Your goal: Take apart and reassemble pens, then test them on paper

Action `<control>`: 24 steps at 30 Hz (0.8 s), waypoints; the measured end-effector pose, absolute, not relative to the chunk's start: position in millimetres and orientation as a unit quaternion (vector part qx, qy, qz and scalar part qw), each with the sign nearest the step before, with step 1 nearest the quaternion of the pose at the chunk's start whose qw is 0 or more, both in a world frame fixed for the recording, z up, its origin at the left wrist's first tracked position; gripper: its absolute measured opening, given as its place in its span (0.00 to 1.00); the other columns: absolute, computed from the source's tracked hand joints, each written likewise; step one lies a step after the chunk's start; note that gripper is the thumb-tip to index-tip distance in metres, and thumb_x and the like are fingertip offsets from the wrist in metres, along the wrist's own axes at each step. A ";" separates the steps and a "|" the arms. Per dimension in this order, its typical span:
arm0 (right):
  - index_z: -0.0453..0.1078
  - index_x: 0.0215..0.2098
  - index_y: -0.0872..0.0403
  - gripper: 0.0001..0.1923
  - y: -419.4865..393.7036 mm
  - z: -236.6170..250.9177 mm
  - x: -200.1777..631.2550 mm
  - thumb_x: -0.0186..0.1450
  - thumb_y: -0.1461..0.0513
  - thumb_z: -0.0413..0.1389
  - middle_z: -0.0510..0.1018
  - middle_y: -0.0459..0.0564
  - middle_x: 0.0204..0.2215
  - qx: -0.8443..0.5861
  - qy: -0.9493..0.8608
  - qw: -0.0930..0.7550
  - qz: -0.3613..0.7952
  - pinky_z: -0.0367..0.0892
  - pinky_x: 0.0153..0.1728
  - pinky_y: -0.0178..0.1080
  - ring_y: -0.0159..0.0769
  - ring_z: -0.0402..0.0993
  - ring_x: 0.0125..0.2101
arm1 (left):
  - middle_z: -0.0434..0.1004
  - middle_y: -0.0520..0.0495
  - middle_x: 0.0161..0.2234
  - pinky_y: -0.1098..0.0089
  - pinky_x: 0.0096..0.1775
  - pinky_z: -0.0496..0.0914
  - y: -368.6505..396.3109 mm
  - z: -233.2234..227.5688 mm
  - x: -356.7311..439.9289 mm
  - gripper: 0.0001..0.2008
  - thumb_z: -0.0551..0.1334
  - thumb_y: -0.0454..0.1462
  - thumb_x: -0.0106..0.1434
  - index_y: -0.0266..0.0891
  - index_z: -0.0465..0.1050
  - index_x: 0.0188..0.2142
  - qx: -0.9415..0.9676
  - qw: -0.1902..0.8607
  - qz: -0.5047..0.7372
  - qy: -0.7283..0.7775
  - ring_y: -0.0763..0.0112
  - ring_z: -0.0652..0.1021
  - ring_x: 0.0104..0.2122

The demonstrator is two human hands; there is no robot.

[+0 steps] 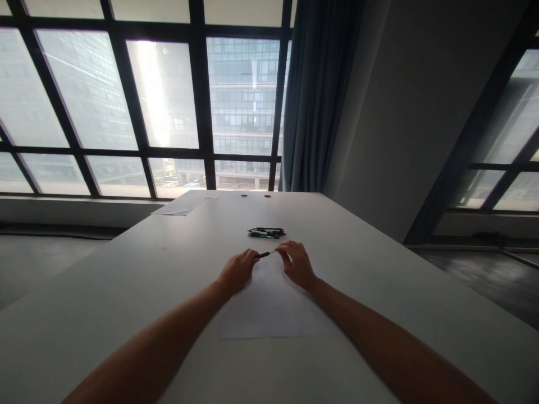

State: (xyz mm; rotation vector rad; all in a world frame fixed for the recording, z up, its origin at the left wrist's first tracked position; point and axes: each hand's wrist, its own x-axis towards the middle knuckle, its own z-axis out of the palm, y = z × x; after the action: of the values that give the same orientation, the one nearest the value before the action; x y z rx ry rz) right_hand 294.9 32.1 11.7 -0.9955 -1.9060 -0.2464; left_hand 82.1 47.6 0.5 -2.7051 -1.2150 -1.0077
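My left hand is closed around a dark pen, which points to the right. A thin, pale end of the pen reaches toward the fingertips of my right hand. Those right fingers are pinched together at that end; what lies between them is too small to make out. Beneath both hands lies a sheet of white paper. Just beyond them, a small pile of black pens rests on the white table.
More paper sheets lie at the table's far left. Two small round dark spots, one a disc, show near the far edge. Behind stand tall windows and a blue-grey curtain.
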 end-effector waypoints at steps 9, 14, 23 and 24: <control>0.71 0.37 0.52 0.10 32.3 10.1 292.9 0.70 0.62 0.48 0.78 0.50 0.35 -0.396 -0.782 0.474 -0.078 0.63 0.41 0.43 0.38 0.72 0.37 | 0.76 0.46 0.38 0.70 0.36 0.71 46.7 2.0 81.7 0.08 0.51 0.37 0.70 0.39 0.67 0.43 -0.870 0.020 -0.314 -0.378 0.69 0.78 0.34; 0.70 0.36 0.52 0.09 31.7 11.8 292.3 0.69 0.62 0.48 0.78 0.49 0.33 -0.400 -0.774 0.484 -0.075 0.62 0.41 0.42 0.38 0.72 0.35 | 0.76 0.46 0.38 0.70 0.36 0.71 46.0 3.1 82.4 0.08 0.51 0.38 0.71 0.39 0.67 0.43 -0.873 0.023 -0.308 -0.378 0.68 0.78 0.34; 0.70 0.37 0.52 0.06 28.6 10.0 288.3 0.67 0.64 0.51 0.78 0.49 0.32 -0.379 -0.796 0.466 -0.075 0.62 0.41 0.42 0.36 0.72 0.33 | 0.77 0.48 0.38 0.69 0.36 0.70 43.7 7.1 83.1 0.08 0.51 0.38 0.71 0.40 0.67 0.43 -0.874 0.055 -0.289 -0.386 0.68 0.78 0.33; 0.69 0.38 0.52 0.05 28.2 10.0 288.4 0.66 0.64 0.51 0.78 0.49 0.32 -0.374 -0.798 0.466 -0.074 0.62 0.41 0.42 0.36 0.72 0.33 | 0.78 0.48 0.38 0.69 0.36 0.69 43.6 7.4 83.1 0.08 0.51 0.38 0.71 0.40 0.68 0.43 -0.874 0.063 -0.287 -0.387 0.68 0.78 0.34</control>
State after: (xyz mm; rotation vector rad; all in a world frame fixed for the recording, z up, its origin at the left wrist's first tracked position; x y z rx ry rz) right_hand 288.4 28.2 10.0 -0.9172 -1.9600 -0.1820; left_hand 83.1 43.6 7.4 -2.6409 -1.1684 -0.8675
